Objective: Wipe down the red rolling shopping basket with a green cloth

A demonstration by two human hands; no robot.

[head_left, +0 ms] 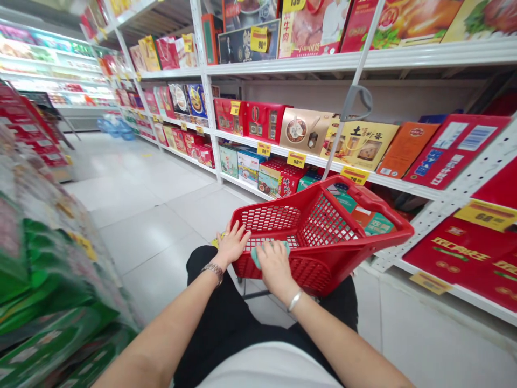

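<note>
A red plastic shopping basket (pixel 323 221) on wheels stands in front of me in a shop aisle, tilted, with its long grey handle (pixel 355 102) rising up to the right. My left hand (pixel 232 242) lies on the basket's near rim with fingers spread, a watch on the wrist. My right hand (pixel 274 267) presses a teal cloth (pixel 258 256) against the basket's near wall, fingers closed over it; a bracelet is on that wrist.
White shelves (pixel 363 59) of red and gold gift boxes with yellow price tags (pixel 297 159) run along the right. Green and red packaged goods (pixel 48 302) fill the left side. Pale tiled floor (pixel 141 205) stretches ahead down the aisle.
</note>
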